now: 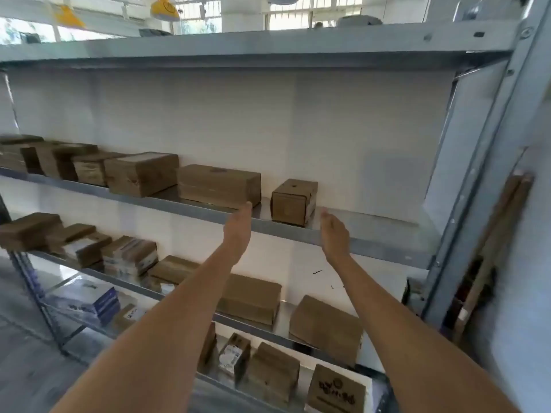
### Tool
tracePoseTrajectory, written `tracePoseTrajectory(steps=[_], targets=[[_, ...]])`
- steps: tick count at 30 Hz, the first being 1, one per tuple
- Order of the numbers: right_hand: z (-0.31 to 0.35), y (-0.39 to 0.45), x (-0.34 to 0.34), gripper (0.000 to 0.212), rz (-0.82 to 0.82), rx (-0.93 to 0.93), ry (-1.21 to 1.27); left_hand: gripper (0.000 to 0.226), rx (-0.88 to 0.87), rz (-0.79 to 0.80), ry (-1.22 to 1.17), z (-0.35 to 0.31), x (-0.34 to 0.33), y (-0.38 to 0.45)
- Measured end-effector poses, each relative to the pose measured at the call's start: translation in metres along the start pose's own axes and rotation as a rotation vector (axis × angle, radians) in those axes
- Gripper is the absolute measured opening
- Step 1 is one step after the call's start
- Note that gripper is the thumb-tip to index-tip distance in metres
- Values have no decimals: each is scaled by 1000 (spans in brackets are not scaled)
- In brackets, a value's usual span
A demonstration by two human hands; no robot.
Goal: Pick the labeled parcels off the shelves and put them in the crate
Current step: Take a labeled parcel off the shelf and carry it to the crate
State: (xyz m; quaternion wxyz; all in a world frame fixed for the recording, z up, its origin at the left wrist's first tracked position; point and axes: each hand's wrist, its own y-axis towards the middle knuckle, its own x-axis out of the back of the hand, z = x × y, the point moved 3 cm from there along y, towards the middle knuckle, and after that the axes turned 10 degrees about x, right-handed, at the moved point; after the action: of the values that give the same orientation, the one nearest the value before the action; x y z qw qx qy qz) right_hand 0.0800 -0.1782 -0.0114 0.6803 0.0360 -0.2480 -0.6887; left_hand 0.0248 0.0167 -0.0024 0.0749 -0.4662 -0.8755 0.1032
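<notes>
Grey metal shelving rack (328, 234) with several tiers, white backing behind. Both bare forearms stretched forward and up toward the upper stocked tier. Long row of brown cardboard parcels (140, 174) running off left of the fingers; more brown and white-labelled boxes on the tiers below the arms. Flat wide brown cardboard parcel (219, 184) just beyond and left of the left fingertips, near-touching its lower right corner. Target by judgement: small upright brown cardboard box (293, 201) with pale label on its right face, standing alone on the shelf, sitting between the two hands and slightly beyond the fingertips, not touched. Roughly cubic, no clear long axis. Left hand (238, 231) with fingers straight, together, palm inward, empty. Right hand (335, 234) same, fingers relaxed-straight, empty, a shade nearer the box. Hands well wider apart than the box, framing it for a two-sided clamp. Flat parcel beside left fingers the only likely snag; bare shelf right of the box. Crate not in view.
</notes>
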Motion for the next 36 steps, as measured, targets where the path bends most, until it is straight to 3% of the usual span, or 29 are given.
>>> tracePoseTrajectory(steps=[5, 11, 13, 16, 20, 21, 26, 31, 36], targets=[[0, 26, -5, 53, -81, -103, 16, 43, 14, 71, -84, -25, -19, 37], [-13, 59, -13, 62, -106, -281, 162, 23, -97, 123, -162, -25, -42, 50], [-11, 64, -16, 59, -89, -290, 195, 23, -83, 141, -165, -26, -47, 60], [-11, 70, -25, 53, -40, -292, 220, 42, -40, 213, -178, -29, -51, 72], [-12, 71, -33, 23, -17, -309, 315, 50, 49, 240, -183, -21, -53, 80], [-11, 71, -33, 22, -12, -298, 331, 47, 54, 239, -190, -21, -53, 79], [-3, 62, -26, 61, 49, -174, 242, 41, -17, 248, -230, -26, -52, 73], [8, 64, -13, 54, -3, -48, 239, 39, -64, 317, -327, -38, -61, 60], [15, 69, -7, 39, -11, -67, 363, 38, -120, 350, -383, -57, -66, 52]])
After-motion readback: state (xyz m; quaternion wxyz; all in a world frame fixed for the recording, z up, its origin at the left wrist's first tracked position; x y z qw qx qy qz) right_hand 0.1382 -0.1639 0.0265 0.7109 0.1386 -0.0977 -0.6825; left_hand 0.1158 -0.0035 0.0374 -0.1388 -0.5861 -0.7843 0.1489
